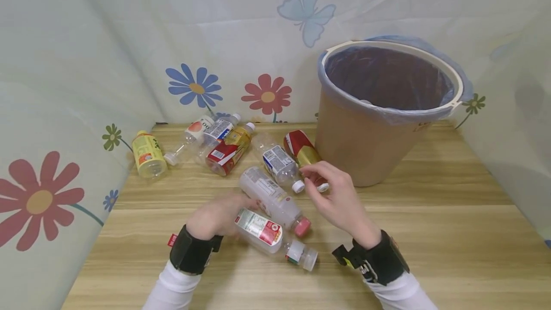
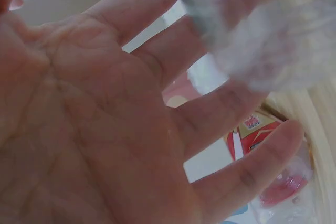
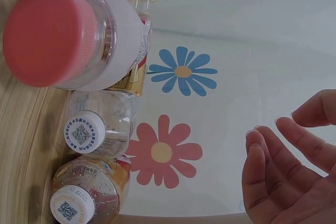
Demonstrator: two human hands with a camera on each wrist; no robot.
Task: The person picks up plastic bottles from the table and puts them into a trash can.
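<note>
My left hand (image 1: 218, 215) is at the base end of a clear plastic bottle (image 1: 260, 231) with a white and red label, its cap toward the right. In the left wrist view the fingers are straight and spread, with the clear bottle's blurred end (image 2: 262, 35) over the fingertips. Just behind lies a whitish bottle (image 1: 271, 195) with a pink cap (image 3: 50, 35). My right hand (image 1: 337, 200) hovers near the white cap of a red and gold bottle (image 1: 303, 147). Its fingers are loosely bent and hold nothing in the right wrist view. Beside that bottle lies a clear one with a blue-white label (image 1: 279, 160).
A tan bin (image 1: 357, 142) lined with a blue bag (image 1: 430, 114) stands at the back right. Several more bottles lie at the back left, including a red and gold one (image 1: 228, 149) and a yellow-labelled one (image 1: 148, 152). A flowered curtain (image 1: 241, 27) encloses the wooden table (image 1: 443, 233).
</note>
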